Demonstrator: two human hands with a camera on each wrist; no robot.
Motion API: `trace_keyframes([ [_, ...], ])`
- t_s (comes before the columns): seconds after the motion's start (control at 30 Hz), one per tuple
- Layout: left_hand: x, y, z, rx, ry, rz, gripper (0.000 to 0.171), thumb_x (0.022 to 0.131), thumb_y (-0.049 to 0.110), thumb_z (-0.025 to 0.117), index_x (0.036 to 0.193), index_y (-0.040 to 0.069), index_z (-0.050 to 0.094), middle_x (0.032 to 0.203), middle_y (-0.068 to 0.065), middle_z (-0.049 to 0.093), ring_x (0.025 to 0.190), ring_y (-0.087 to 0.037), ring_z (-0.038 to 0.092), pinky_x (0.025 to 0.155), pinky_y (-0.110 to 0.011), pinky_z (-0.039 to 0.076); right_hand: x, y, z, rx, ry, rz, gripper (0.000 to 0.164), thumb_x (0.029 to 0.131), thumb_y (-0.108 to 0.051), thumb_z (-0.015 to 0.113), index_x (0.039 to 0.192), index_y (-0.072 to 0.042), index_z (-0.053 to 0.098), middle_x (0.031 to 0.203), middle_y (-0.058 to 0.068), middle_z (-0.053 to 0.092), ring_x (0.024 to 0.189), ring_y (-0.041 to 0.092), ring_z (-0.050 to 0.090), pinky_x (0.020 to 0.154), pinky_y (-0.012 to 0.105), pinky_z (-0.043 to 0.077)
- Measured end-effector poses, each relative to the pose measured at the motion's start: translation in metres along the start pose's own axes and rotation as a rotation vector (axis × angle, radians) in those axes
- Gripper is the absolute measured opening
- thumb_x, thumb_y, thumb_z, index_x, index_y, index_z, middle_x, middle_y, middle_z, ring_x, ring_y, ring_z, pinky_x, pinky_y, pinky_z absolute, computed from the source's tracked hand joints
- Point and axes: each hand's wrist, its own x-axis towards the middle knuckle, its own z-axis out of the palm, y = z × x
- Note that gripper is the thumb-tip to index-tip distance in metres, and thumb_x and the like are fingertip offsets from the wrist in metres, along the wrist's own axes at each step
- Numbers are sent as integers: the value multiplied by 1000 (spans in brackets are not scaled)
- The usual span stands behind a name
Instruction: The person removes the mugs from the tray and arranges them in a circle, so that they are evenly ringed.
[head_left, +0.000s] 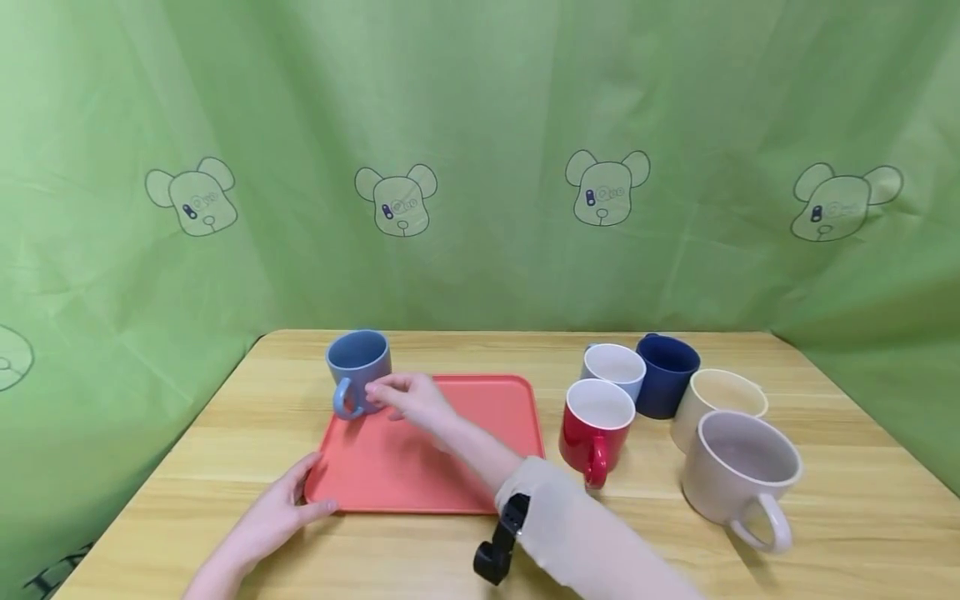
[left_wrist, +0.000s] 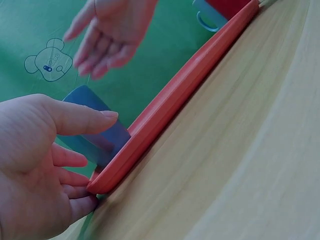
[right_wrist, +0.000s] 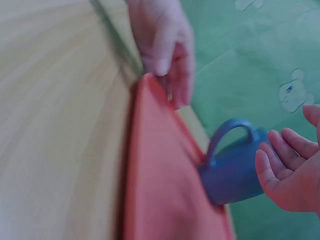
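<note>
A blue mug stands upright at the back left corner of a red tray, its handle toward the front. Beside the mug is my right hand, fingers loosely bent and holding nothing. In the right wrist view a small gap seems to lie between the right hand and the blue mug; contact is hard to judge. My left hand is at the tray's near left corner. Its fingers touch the tray rim in the left wrist view, while the thumb stretches out above it.
Right of the tray stand a red mug, a white-lined light blue mug, a navy mug, a cream mug and a large pale mug. A green curtain hangs behind the wooden table.
</note>
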Motion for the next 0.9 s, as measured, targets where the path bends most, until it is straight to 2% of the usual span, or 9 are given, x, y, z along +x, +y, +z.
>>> trace_keyframes([
  [0.13,0,-1,0,1,0,0,82,81,21,71,140,-11,23,144,-31,24,134,-39,23,108,-47,21,8,14,16,-19,44,40,28,86,-26,66,102,-3,70,93,3,68,84,18,59,79,38,51],
  [0.2,0,-2,0,-1,0,6,82,82,20,70,140,-11,23,144,-30,25,134,-38,23,108,-47,21,11,18,24,-37,52,44,28,86,-27,67,100,-4,70,91,0,67,79,13,55,74,32,50],
  [0.33,-1,-2,-1,5,-1,7,82,82,21,70,140,-11,23,144,-30,26,134,-38,24,108,-47,21,12,20,36,-40,42,42,26,85,-25,67,99,-3,71,86,0,68,71,13,55,63,29,49],
  [0.43,-2,-2,-1,6,-5,-5,82,82,22,70,141,-11,23,145,-30,25,134,-39,24,108,-48,23,13,22,43,2,68,37,22,85,-19,67,98,-1,70,82,1,67,65,12,56,63,31,52],
  [0.63,-2,-1,-1,-14,-13,-18,82,83,21,70,141,-10,22,146,-30,22,134,-39,23,108,-47,23,14,27,50,46,160,57,15,84,-12,68,94,-1,70,79,0,66,70,20,61,64,33,54],
  [0.73,-1,-1,0,-23,-18,-24,82,83,21,70,141,-11,21,146,-30,21,134,-39,22,108,-48,22,15,29,50,11,149,76,17,83,-14,69,96,-4,71,81,-1,66,74,23,62,63,33,53],
  [0.9,-1,0,0,-33,-28,-34,83,83,20,70,141,-11,20,146,-30,21,134,-40,22,108,-49,22,19,32,50,-14,102,65,22,84,-15,68,103,-5,69,85,-1,65,73,17,57,62,32,52],
])
